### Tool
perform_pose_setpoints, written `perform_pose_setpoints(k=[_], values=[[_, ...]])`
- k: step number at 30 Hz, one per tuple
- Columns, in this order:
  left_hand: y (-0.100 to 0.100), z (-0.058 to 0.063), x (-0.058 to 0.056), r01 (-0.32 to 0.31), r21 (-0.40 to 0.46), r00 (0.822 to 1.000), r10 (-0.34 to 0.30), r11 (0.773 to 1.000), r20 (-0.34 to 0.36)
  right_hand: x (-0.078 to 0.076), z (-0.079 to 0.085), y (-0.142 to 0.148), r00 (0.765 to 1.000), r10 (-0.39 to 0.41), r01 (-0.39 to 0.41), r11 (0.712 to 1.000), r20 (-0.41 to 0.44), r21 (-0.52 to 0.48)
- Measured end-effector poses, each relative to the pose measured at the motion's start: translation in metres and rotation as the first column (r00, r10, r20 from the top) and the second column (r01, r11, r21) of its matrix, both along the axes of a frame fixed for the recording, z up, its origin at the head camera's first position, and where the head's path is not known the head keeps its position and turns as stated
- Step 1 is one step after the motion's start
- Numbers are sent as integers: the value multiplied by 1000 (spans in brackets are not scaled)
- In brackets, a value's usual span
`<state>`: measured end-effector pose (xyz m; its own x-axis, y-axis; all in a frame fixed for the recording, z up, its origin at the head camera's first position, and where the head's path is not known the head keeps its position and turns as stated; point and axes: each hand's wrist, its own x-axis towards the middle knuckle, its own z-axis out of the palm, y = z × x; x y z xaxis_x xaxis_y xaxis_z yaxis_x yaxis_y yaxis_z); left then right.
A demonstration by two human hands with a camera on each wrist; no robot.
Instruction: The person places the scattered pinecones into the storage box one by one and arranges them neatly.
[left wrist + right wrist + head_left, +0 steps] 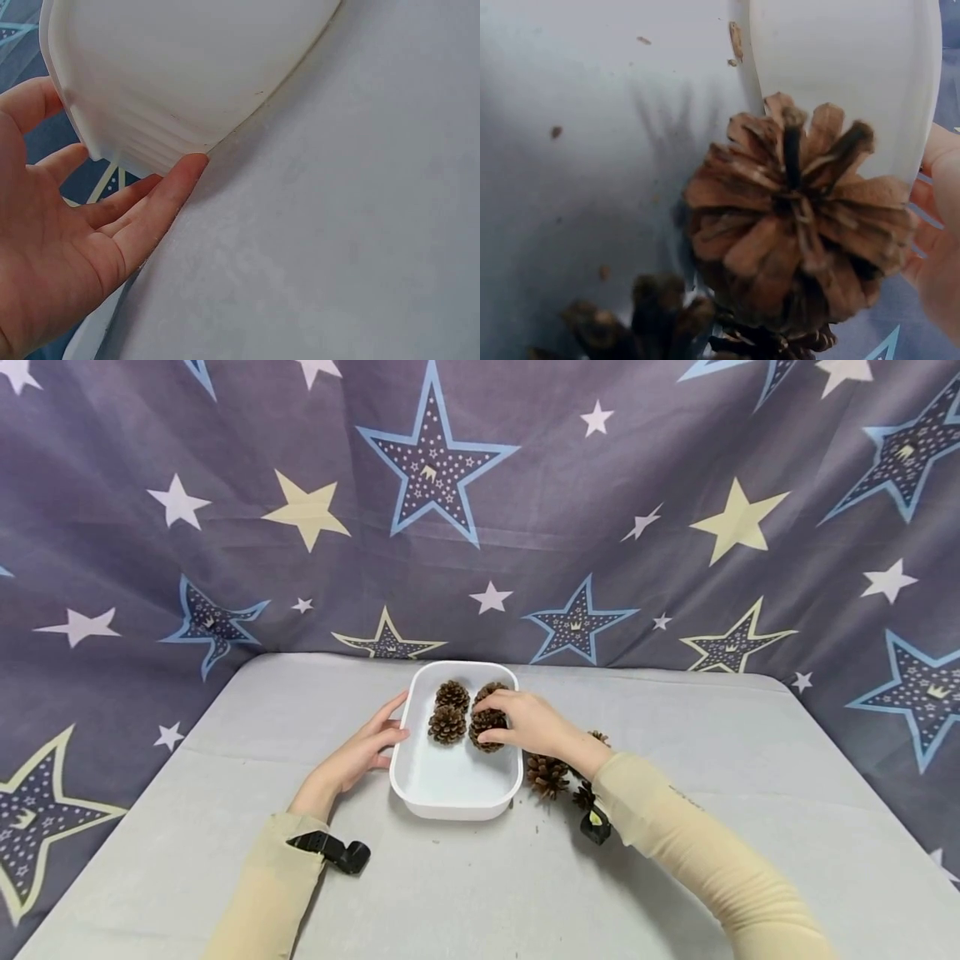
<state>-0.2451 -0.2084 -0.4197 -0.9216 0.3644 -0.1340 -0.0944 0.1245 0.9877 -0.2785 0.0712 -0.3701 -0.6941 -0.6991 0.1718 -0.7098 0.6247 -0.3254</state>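
Observation:
A white rectangular tray (453,787) stands on the table, holding several brown pine cones. My left hand (356,753) touches the tray's left wall from outside; the left wrist view shows its fingers spread along that wall. Over the tray's right side, my right hand (538,724) grips a pine cone (486,732) between thumb and fingers. Another pine cone (491,690) sits just beyond it, partly covered by the fingers. Two more lie side by side, a far pine cone (452,695) and a nearer pine cone (447,726), left of the gripped one.
Outside the tray, to its right, a large pine cone (547,776) lies with several others partly hidden under my right forearm. Small brown flakes (736,41) are scattered on the grey tablecloth (420,893). A star-patterned curtain (480,568) hangs behind the table.

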Motion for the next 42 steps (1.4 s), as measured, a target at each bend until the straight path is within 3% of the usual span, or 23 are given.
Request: perform_pose_setpoints(k=[31,42], values=[[0,0,0,-6,-12,1000,6,1000,1,-11,-4,-3,996,36,-34,999,-83,23],[0,-1,1,-8,-17,1000,8,1000,2,-8,-2,-3,998,32,-30,999,-46,45]])
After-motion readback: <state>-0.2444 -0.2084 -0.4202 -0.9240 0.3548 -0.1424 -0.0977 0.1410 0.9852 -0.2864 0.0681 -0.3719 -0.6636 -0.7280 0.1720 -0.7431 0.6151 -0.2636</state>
